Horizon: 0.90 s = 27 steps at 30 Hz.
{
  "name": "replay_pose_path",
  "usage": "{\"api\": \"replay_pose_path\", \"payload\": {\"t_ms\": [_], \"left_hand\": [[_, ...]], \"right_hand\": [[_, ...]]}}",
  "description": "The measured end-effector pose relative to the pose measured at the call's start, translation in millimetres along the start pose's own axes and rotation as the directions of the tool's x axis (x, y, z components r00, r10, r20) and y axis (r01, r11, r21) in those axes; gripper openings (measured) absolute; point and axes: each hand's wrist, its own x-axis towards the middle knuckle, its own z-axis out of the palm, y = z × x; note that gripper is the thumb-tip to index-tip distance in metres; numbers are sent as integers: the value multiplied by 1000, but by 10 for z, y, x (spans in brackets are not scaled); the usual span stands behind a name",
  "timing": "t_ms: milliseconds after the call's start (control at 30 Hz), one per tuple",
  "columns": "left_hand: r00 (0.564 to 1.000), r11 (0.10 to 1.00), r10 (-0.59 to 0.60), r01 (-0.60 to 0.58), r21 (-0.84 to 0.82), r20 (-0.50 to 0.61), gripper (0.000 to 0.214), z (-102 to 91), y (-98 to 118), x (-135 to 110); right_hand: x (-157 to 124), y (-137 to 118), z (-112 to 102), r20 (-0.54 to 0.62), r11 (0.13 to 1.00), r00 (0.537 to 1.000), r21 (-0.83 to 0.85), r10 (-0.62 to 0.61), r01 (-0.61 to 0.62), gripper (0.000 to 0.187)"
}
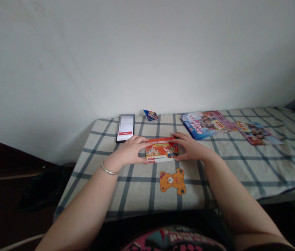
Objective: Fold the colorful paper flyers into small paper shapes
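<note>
A red-orange printed flyer (162,150) with a castle and cartoon figures lies in front of me on the checked cloth, or just above it; I cannot tell which. My left hand (133,150), with a silver bangle at the wrist, grips its left edge between thumb and fingers. At the right edge my right hand (190,147) pinches it the same way, fingers at the top corner and thumb low. Just beyond my left hand is a phone (125,127) with a lit screen, partly blurred out.
A folded blue paper piece (151,115) sits by the wall. To the right, a fanned stack of colourful flyers (205,123) lies beside another flyer (258,133). An orange bear picture (172,181) shows on the checked tablecloth (134,195) near the front edge.
</note>
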Motion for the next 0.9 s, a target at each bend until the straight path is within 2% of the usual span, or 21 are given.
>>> {"api": "replay_pose_path", "payload": {"t_ms": [167,400,533,700,900], "left_hand": [[999,999,2,0,40,-50,69,13,86,-9],[985,986,-65,88,144,-161,70,109,301,34],[960,963,-105,164,212,-261,71,178,453,72],[946,955,-123,194,222,-299,67,219,594,122],[946,966,-112,175,189,-303,70,250,578,135]], "right_hand": [[33,-56,83,-43,998,999,-48,33,-36,81],[99,-209,149,-107,988,990,-113,93,-105,86],[153,-281,194,-112,981,989,-160,92,-109,88],[201,-305,260,-132,980,990,-184,54,-78,87],[204,-295,281,-135,981,990,-183,41,-66,85]]}}
